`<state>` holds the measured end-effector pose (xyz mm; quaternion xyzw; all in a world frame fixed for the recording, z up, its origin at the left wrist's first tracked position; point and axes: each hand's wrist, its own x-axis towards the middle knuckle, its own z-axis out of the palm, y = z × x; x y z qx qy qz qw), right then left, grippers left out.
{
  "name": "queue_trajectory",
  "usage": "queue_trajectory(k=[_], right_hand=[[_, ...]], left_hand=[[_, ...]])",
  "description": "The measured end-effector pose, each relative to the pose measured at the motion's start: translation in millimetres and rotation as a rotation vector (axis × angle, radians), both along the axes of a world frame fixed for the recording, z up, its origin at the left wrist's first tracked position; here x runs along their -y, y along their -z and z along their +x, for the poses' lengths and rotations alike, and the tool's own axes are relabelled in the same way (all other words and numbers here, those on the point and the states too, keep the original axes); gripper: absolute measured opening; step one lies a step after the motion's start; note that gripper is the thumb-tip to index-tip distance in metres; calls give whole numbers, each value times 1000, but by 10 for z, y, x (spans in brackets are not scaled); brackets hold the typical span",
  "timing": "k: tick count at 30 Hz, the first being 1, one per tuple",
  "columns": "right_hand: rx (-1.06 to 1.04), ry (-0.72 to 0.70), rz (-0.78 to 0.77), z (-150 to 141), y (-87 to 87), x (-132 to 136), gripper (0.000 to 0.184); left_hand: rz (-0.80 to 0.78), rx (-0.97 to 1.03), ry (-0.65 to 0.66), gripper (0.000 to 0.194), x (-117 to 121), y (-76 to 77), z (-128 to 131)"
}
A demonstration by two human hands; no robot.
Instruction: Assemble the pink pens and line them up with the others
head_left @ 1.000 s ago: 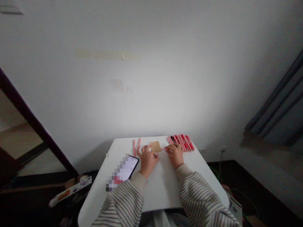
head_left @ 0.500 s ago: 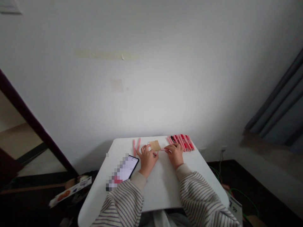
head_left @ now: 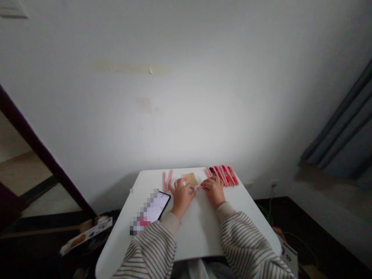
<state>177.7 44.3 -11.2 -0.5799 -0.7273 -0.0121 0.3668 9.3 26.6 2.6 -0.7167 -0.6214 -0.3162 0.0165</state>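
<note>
The right hand pinches a pink stick; the left hand curls near brown card, grip unclear.

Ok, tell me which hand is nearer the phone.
Left. The left hand is just right of the phone's far end; the right hand is farther right, beyond the left hand and nearer the row of pens.

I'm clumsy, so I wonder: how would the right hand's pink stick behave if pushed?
The pink stick looks straight, so probably stiff, and slim, so likely light. Being narrow, it might roll, though its roundness is unclear.
</note>
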Motion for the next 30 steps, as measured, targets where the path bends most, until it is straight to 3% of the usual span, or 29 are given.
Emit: queue_trajectory(k=[14,30], right_hand=[[106,-28,113,18,-20,-17,14],[153,6,51,3,-90,32,17]], left_hand=[[-11,10,47,12,-36,-7,40],[4,-41,65,7,-32,-53,96]])
